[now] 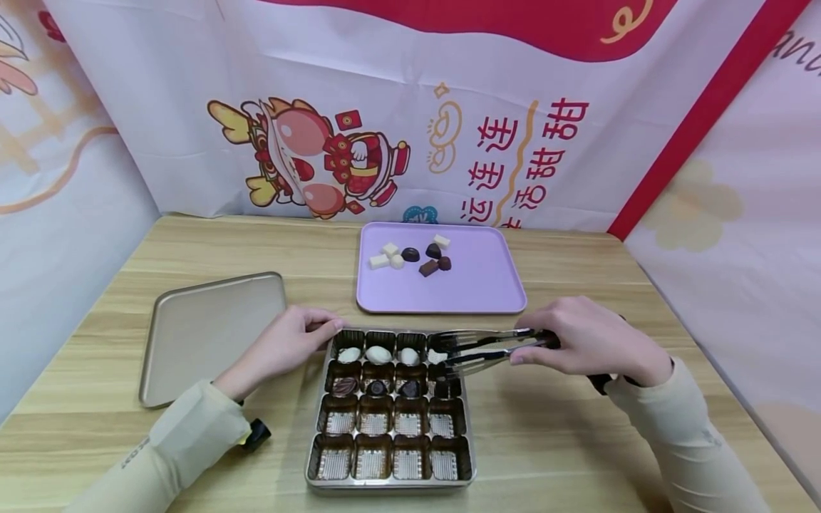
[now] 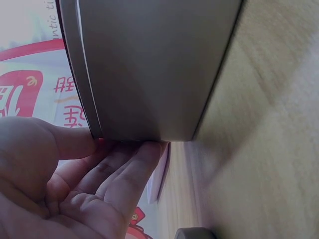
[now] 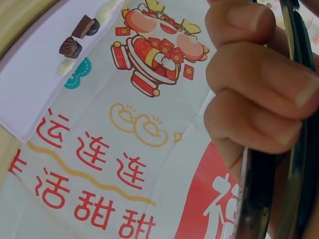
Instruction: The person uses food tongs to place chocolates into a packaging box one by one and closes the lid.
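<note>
A chocolate box (image 1: 391, 433) with a brown compartment insert stands on the table. White chocolates (image 1: 379, 355) sit in its back row, and dark chocolates (image 1: 376, 387) in the row in front. My left hand (image 1: 291, 347) holds the box's back left corner; in the left wrist view the thumb is at the rim and the fingers lie along the far side. With my right hand (image 1: 574, 338) I grip black-handled metal tongs (image 1: 477, 349). Their tips are at the back right compartment, by a white chocolate (image 1: 437, 356). The tongs partly hide the compartment below; its contents are unclear.
Behind the box lies a lilac tray (image 1: 474, 285) bearing several white and dark chocolates (image 1: 410, 254). On the left is a flat greyish-beige tray or lid (image 1: 205, 331). A printed cloth (image 1: 398, 64) hangs along the table's back edge.
</note>
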A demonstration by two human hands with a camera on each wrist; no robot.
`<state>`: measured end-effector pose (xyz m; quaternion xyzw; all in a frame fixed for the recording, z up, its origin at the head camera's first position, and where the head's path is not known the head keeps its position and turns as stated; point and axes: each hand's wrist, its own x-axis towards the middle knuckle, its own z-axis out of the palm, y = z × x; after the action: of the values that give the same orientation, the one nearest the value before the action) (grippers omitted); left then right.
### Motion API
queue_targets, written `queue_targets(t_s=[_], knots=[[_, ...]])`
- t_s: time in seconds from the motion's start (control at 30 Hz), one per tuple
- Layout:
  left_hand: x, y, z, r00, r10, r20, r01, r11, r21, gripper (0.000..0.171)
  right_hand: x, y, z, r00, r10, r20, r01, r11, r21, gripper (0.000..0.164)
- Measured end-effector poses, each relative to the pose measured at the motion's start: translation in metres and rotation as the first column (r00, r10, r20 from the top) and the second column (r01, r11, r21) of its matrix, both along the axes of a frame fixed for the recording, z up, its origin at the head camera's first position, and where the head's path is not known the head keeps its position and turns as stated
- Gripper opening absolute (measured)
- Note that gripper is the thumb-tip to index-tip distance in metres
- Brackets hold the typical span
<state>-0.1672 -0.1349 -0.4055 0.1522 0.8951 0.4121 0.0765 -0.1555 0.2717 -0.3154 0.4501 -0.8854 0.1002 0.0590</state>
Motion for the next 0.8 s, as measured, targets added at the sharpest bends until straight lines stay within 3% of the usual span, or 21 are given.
queue_targets(t_s=[0.2, 0.43, 0.63, 0.8], knots=[[0.0, -0.001, 0.001, 1.0, -0.01, -0.012, 0.01, 1.0, -0.003, 0.026, -0.006, 0.004, -0.002, 0.998, -0.053, 0.021, 0.053, 0.999, -0.003, 0.023], [0.001, 0.0, 0.005, 1.0, -0.001, -0.004, 0.001, 1.0, -0.002, 0.027, -0.016, 0.011, -0.006, 0.989, -0.146, -0.029, 0.145, 0.989, -0.024, 0.028], [0.002, 0.001, 0.007, 1.0, 0.001, 0.003, -0.001, 1.0, 0.001, 0.027, -0.033, 0.012, -0.013, 0.955, -0.295, -0.038, 0.294, 0.955, -0.039, 0.033], [0.004, 0.002, 0.007, 1.0, 0.01, 0.008, -0.01, 1.0, -0.005, 0.027, -0.053, 0.001, -0.02, 0.919, -0.377, -0.118, 0.368, 0.925, -0.092, 0.035]])
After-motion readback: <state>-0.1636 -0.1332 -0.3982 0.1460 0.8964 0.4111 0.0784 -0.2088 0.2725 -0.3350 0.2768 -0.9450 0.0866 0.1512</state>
